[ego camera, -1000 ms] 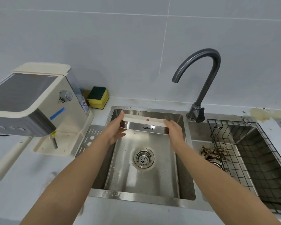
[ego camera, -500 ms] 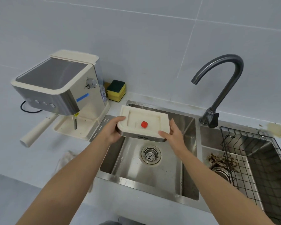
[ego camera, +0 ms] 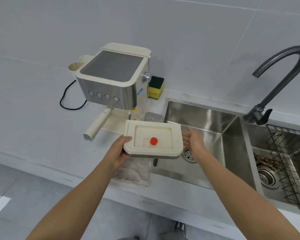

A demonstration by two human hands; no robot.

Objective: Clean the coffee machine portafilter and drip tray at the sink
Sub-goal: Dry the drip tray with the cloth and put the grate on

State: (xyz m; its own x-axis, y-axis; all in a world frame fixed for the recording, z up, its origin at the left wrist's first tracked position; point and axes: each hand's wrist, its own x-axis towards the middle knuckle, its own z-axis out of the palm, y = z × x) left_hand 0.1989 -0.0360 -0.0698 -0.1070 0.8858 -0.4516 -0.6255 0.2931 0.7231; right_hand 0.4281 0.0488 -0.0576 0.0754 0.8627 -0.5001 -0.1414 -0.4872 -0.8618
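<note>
A cream drip tray (ego camera: 176, 135) with a red float knob (ego camera: 153, 141) and a steel front hangs level over the sink's left rim. My left hand (ego camera: 119, 153) grips its left edge, thumb on top. My right hand (ego camera: 193, 141) is just off its right edge, fingers straight and spread, holding nothing. The coffee machine (ego camera: 111, 78) stands on the counter behind, with the portafilter's cream handle (ego camera: 98, 125) sticking out toward me. The steel sink (ego camera: 206, 122) lies below and to the right.
A metal grate (ego camera: 152, 116) lies beside the machine's base. A yellow-green sponge (ego camera: 155, 87) sits behind it. A pale cloth (ego camera: 133, 172) lies on the counter's front edge. A dark faucet (ego camera: 274, 87) rises at the right, next to a second basin with a wire rack (ego camera: 287, 163).
The tray has been lifted out of the sink and carried left toward the machine. My right hand has let go of its right edge. The view has swung left.
</note>
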